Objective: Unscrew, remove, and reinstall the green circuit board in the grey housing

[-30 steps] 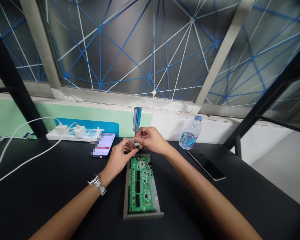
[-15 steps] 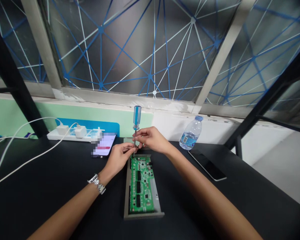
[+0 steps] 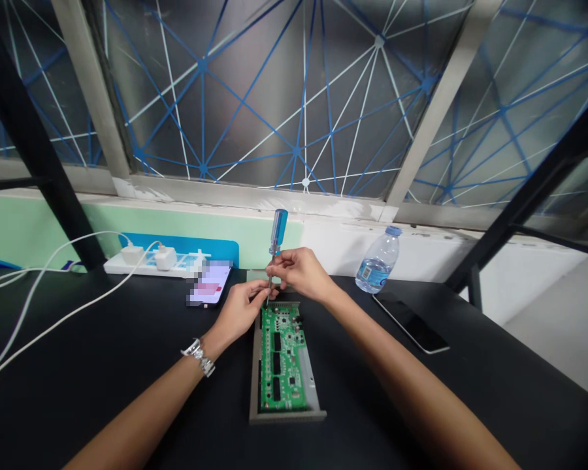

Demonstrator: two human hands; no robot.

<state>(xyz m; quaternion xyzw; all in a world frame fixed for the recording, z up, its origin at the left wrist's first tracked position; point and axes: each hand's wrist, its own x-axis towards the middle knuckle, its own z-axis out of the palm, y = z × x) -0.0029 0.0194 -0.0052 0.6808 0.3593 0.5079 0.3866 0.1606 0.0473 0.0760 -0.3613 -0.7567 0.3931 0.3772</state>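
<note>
A green circuit board (image 3: pixel 284 359) lies in a grey metal case (image 3: pixel 316 395) on the black table. A screwdriver with a clear blue handle (image 3: pixel 277 232) stands nearly upright over the board's far left corner. My right hand (image 3: pixel 301 271) pinches its shaft just below the handle. My left hand (image 3: pixel 240 310) is closed around the lower shaft near the tip, resting at the board's far edge. A silver watch sits on my left wrist.
A lit phone (image 3: pixel 210 286) lies left of my hands, by a white power strip (image 3: pixel 147 262) with chargers and white cables (image 3: pixel 44 287). A water bottle (image 3: pixel 377 261) and a dark phone (image 3: pixel 409 320) lie to the right. The table's right edge drops to the floor.
The screwdriver has come down a little and its tip now stands at the board's far corner, held by both hands. The view has shifted slightly.
</note>
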